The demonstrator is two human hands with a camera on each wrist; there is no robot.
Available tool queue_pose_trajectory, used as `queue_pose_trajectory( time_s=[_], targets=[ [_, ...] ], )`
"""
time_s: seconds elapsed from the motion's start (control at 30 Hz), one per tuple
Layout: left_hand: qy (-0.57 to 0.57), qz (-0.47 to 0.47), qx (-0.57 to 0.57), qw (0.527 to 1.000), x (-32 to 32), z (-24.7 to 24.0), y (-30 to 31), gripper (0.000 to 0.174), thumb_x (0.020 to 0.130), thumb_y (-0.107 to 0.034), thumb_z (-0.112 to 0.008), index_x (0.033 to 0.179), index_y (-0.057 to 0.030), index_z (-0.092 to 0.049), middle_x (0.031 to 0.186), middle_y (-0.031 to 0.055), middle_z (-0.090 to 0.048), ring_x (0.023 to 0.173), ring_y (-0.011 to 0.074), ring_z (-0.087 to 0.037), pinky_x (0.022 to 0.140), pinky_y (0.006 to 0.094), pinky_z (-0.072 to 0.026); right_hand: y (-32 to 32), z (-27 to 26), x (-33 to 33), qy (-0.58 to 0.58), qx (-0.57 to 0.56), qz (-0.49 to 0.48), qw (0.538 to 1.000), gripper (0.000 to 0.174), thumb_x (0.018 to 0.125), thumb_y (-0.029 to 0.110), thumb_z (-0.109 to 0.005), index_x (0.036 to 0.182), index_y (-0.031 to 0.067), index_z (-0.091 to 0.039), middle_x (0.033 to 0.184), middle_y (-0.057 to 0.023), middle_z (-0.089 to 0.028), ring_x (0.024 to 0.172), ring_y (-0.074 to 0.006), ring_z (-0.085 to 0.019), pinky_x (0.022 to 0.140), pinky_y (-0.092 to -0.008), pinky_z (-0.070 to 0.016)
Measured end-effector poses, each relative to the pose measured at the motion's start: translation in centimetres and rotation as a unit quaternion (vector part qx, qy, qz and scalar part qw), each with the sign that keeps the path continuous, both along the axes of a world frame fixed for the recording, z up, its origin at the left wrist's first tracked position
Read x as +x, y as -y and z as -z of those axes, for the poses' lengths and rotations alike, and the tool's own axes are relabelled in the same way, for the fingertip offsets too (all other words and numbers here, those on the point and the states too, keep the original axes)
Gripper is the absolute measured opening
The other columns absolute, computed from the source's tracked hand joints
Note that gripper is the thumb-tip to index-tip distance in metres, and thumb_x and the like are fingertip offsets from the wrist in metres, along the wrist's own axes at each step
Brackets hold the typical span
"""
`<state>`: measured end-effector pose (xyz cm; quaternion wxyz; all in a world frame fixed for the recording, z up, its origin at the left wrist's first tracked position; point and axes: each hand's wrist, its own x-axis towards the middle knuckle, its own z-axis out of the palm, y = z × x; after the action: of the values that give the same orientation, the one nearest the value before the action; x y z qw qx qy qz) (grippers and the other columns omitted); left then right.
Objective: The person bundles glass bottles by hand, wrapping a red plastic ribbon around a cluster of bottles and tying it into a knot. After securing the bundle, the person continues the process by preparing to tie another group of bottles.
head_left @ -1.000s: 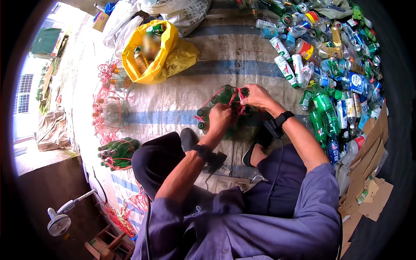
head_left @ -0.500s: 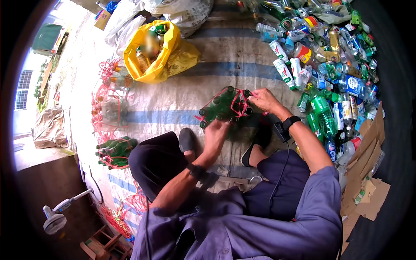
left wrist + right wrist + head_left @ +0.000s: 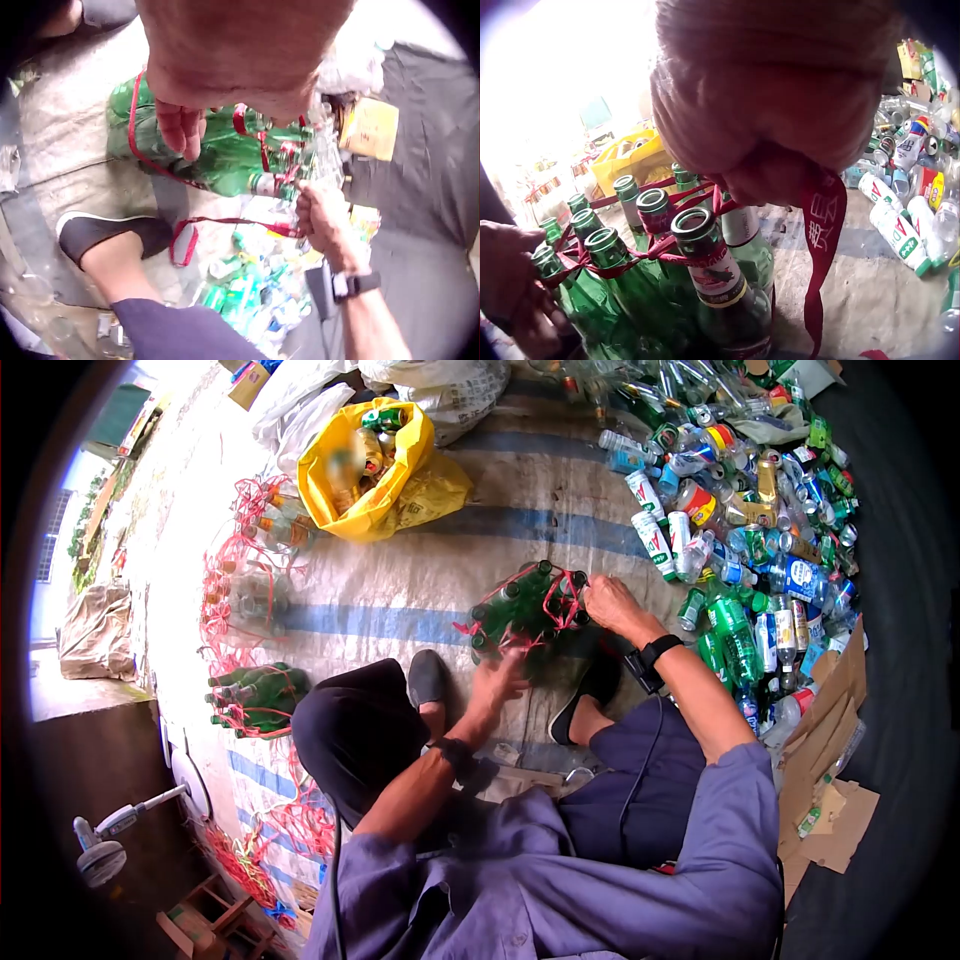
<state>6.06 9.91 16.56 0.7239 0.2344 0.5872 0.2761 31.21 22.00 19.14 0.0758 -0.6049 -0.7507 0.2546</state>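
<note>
A bundle of green glass bottles point(image 3: 512, 603) stands in front of the person, red ribbon point(image 3: 825, 232) wound round and between the necks. My right hand point(image 3: 615, 605) pinches the ribbon at the bundle's right side, and a loose tail with pale lettering hangs below the fingers in the right wrist view. Loosely extended, the fingers of my left hand point(image 3: 497, 678) are by the near left side of the bottles. The left wrist view shows these fingertips point(image 3: 191, 142) over the bottles' green sides. One bottle point(image 3: 718, 281) at the bundle's edge carries a paper label.
Tied bundles of green bottles point(image 3: 262, 698) and clear bottles point(image 3: 255, 600) stand at the left. Beyond them is a yellow bag point(image 3: 400, 490) with cans. Loose bottles and cans point(image 3: 735, 620) are heaped at the right, beside cardboard point(image 3: 835, 760). The person's shoes point(image 3: 427, 678) flank the bundle.
My left hand has come off the bottle tops and dropped toward the person, its fingers loosening. My right hand has moved slightly right and down, still pinching the ribbon.
</note>
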Motion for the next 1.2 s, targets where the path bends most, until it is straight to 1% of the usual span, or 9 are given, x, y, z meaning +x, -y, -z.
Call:
queue_pose_trajectory(
  time_s=[0.5,0.57,0.7,0.77,0.87,0.93,0.97,1.03,1.2],
  targets=[
    [0.052,-0.127,-0.02,0.99,-0.5,1.4,-0.4,0.061,0.078,-0.036,-0.076,0.113,0.0013,-0.041,0.093,0.0175,-0.061,0.071,0.0289,-0.068,0.058,0.0355,-0.0558,1.1,1.1,0.6,0.221,0.218,-0.253,0.916,0.02,0.083,0.01,-0.049,0.071,0.0002,-0.061,0.064,-0.0166,-0.059,0.06,-0.0323,-0.061,0.057,-0.0412,-0.0504],
    [-0.011,-0.109,0.006,0.994,-0.1,1.3,-0.3,0.063,0.076,-0.036,-0.079,0.112,-0.0001,-0.042,0.092,0.0148,-0.062,0.071,0.0261,-0.068,0.059,0.0341,-0.0547,1.0,0.8,0.3,0.137,0.153,-0.13,0.97,0.018,0.076,0.01,-0.054,0.065,0.0008,-0.065,0.064,-0.0174,-0.06,0.058,-0.0323,-0.062,0.057,-0.0426,-0.0517],
    [0.023,-0.101,0.053,0.993,0.2,-0.1,-0.1,0.063,0.074,-0.032,-0.081,0.113,0.0,-0.043,0.096,0.0146,-0.063,0.07,0.0239,-0.066,0.06,0.0364,-0.0533,0.6,1.3,0.7,0.253,0.166,-0.231,0.925,0.022,0.08,0.01,-0.052,0.066,-0.0024,-0.064,0.066,-0.0219,-0.061,0.063,-0.0377,-0.063,0.062,-0.0461,-0.0521],
    [-0.073,-0.074,0.115,0.988,0.8,-0.7,0.5,0.065,0.073,-0.029,-0.081,0.115,0.0012,-0.043,0.102,0.0149,-0.062,0.079,0.0245,-0.065,0.068,0.038,-0.0522,0.6,2.0,0.6,0.106,0.053,-0.051,0.992,0.027,0.084,0.013,-0.05,0.07,-0.0051,-0.064,0.071,-0.0279,-0.062,0.071,-0.0443,-0.063,0.067,-0.0502,-0.0514],
    [-0.25,-0.044,0.222,0.942,1.0,4.0,1.1,0.066,0.072,-0.028,-0.081,0.118,0.0021,-0.043,0.108,0.0151,-0.061,0.091,0.0259,-0.063,0.077,0.0366,-0.05,0.8,2.4,0.7,0.054,0.045,-0.022,0.997,0.028,0.085,0.015,-0.05,0.074,-0.0059,-0.065,0.076,-0.0315,-0.061,0.078,-0.0478,-0.062,0.071,-0.0521,-0.0506],
    [-0.193,-0.054,0.244,0.949,0.8,5.8,1.0,0.068,0.071,-0.03,-0.079,0.118,0.0032,-0.044,0.109,0.0179,-0.061,0.1,0.0289,-0.06,0.085,0.0358,-0.0469,1.2,1.5,-0.2,0.044,0.033,0.016,0.998,0.026,0.083,0.014,-0.051,0.076,-0.0046,-0.067,0.077,-0.0317,-0.062,0.079,-0.048,-0.062,0.073,-0.0523,-0.0505],
    [-0.256,-0.03,0.215,0.942,0.9,4.9,1.1,0.072,0.069,-0.036,-0.078,0.119,0.0038,-0.044,0.112,0.021,-0.058,0.104,0.033,-0.057,0.089,0.0398,-0.0443,1.4,4.0,0.1,0.104,0.141,-0.026,0.984,0.023,0.082,0.009,-0.05,0.068,-0.0009,-0.063,0.064,-0.0202,-0.061,0.063,-0.0357,-0.064,0.06,-0.0461,-0.0517],
    [-0.328,0.01,0.161,0.931,1.2,0.5,0.9,0.075,0.067,-0.044,-0.074,0.116,0.0046,-0.045,0.115,0.0236,-0.052,0.113,0.037,-0.05,0.094,0.0444,-0.0401,2.0,3.3,-0.5,0.068,0.121,0.016,0.99,0.023,0.083,0.01,-0.049,0.068,-0.0012,-0.063,0.065,-0.021,-0.061,0.064,-0.0368,-0.064,0.061,-0.0464,-0.0517],
    [-0.322,-0.007,0.247,0.914,1.0,6.1,1.1,0.065,0.066,-0.031,-0.072,0.115,0.0046,-0.049,0.11,0.0223,-0.057,0.105,0.0348,-0.055,0.09,0.0421,-0.0422,3.3,0.7,-1.0,0.0,0.091,0.085,0.992,0.025,0.086,0.014,-0.049,0.072,-0.0017,-0.061,0.069,-0.025,-0.06,0.067,-0.0425,-0.061,0.064,-0.0482,-0.0507]
  ],
)
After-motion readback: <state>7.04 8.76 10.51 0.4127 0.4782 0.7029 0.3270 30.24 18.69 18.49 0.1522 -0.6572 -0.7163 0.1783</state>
